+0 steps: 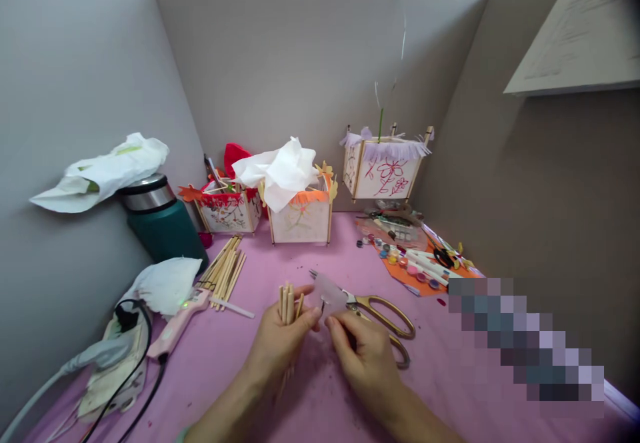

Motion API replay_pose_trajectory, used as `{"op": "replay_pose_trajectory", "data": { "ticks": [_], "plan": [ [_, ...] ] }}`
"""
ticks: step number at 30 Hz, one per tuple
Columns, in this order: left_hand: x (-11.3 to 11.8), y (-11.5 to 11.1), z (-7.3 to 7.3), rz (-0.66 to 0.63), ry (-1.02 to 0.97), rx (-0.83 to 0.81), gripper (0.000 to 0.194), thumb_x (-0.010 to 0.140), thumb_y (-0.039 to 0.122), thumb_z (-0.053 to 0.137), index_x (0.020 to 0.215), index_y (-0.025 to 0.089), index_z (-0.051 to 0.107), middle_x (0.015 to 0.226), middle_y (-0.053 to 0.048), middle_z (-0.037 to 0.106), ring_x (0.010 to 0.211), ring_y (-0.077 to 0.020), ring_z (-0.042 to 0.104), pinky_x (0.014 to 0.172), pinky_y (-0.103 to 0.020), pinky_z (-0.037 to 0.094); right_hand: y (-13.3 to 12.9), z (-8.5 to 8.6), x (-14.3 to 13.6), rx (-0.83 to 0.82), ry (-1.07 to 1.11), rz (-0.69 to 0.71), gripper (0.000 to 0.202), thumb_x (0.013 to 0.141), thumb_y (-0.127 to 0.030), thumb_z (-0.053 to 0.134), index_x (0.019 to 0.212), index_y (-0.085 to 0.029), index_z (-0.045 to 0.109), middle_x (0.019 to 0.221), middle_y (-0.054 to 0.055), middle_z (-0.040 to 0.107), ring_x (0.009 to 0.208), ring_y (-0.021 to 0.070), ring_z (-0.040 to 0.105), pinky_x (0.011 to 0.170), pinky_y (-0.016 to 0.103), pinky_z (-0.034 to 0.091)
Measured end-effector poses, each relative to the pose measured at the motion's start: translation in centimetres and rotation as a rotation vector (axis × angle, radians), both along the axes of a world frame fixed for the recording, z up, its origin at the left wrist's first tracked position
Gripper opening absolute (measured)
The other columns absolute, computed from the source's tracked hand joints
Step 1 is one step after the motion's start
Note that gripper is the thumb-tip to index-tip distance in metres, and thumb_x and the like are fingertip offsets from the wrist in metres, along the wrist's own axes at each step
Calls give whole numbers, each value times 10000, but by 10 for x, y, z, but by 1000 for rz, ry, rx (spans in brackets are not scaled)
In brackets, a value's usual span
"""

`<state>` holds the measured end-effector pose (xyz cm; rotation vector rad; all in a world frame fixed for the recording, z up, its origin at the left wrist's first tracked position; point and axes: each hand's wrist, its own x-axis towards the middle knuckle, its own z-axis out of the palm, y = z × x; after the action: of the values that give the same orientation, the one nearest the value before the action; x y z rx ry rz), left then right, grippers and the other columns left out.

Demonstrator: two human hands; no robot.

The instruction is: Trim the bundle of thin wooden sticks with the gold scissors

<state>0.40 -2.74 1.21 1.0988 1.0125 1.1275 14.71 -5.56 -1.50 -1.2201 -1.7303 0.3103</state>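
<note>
My left hand (285, 336) is closed round a small bundle of wooden sticks (287, 303) that stand up from the fist. Between both hands is a small translucent piece (330, 293) with a thin dark strand at its lower edge, pinched by my left fingertips. My right hand (363, 350) has its thumb and forefinger pressed together beside that strand; whatever lies between them is too small to make out. Gold-handled scissors (385, 313) lie on the pink table (430, 390) just behind my right hand, their blades partly covered by the translucent piece.
More sticks (225, 270), a pink glue gun (177, 323), a power strip with cables (115, 370) and a green bottle (163, 223) are at the left. Decorated paper boxes (300, 220) stand behind. Paint pots (400, 261) and markers lie right, below a hanging lantern (387, 170).
</note>
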Motion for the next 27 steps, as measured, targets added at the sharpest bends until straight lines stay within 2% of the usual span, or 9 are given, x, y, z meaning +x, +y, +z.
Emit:
{"op": "replay_pose_trajectory", "data": {
  "ticks": [5, 9, 11, 13, 17, 19, 22, 25, 27],
  "plan": [
    [1, -3, 1, -5, 0, -36, 570, 687, 367, 715, 1196, 182, 535, 665, 53, 581, 379, -20, 315, 405, -192, 251, -1, -2, 4, 260, -288, -106, 181, 875, -178, 466, 882, -169, 646, 620, 22, 558, 558, 141, 501, 550, 274, 342],
    [1, -4, 2, -72, 2, -86, 366, 699, 409, 691, 932, 133, 635, 442, 86, 422, 336, -30, 258, 360, -197, 172, -6, 8, 7, 337, -433, -98, 320, 868, -168, 481, 1168, -169, 592, 751, 64, 615, 665, 171, 550, 612, 294, 386],
    [0, -3, 1, -111, -40, -79, 301, 711, 419, 675, 775, 130, 620, 409, 84, 381, 337, -36, 264, 356, -196, 176, -7, 14, 9, 355, -426, -59, 332, 866, -191, 501, 1187, -169, 582, 821, 78, 628, 704, 171, 560, 631, 295, 401],
    [-1, -2, -2, -122, -53, -67, 299, 713, 420, 673, 708, 130, 599, 391, 85, 357, 336, -36, 259, 353, -196, 170, -5, 18, 12, 393, -435, -24, 318, 865, -187, 512, 1172, -177, 593, 823, 74, 632, 702, 163, 559, 633, 293, 404],
    [-5, -1, -2, -39, -16, -74, 308, 753, 436, 635, 690, 138, 591, 317, 101, 291, 297, -31, 198, 345, -206, 111, 9, 18, 23, 529, -524, -56, 327, 859, -122, 500, 1163, -188, 602, 753, 52, 640, 677, 155, 546, 627, 295, 389],
    [-7, 0, 0, -40, -68, -117, 355, 800, 480, 560, 723, 137, 609, 302, 93, 320, 277, -29, 170, 343, -210, 105, 18, 16, 29, 571, -552, -111, 329, 853, -103, 499, 1149, -191, 612, 766, 53, 647, 681, 155, 543, 625, 295, 381],
    [-9, 1, 2, -90, -107, -159, 404, 822, 506, 512, 809, 124, 642, 334, 71, 414, 260, -24, 170, 341, -213, 104, 26, 10, 33, 545, -556, -138, 341, 852, -82, 477, 1134, -202, 625, 809, 60, 650, 701, 155, 541, 637, 293, 386],
    [-9, 3, 2, -71, -44, -127, 351, 804, 454, 567, 796, 113, 646, 290, 93, 332, 266, -23, 170, 354, -208, 101, 28, 5, 32, 432, -456, -93, 363, 854, -84, 454, 1154, -213, 614, 889, 76, 638, 764, 164, 554, 671, 296, 417],
    [-8, 4, 1, -13, 16, -110, 325, 795, 439, 585, 734, 122, 626, 272, 100, 292, 275, -28, 176, 357, -206, 106, 28, 4, 31, 318, -270, -21, 372, 865, -105, 435, 1192, -205, 582, 953, 87, 618, 825, 168, 568, 702, 291, 448]
  ]
}}
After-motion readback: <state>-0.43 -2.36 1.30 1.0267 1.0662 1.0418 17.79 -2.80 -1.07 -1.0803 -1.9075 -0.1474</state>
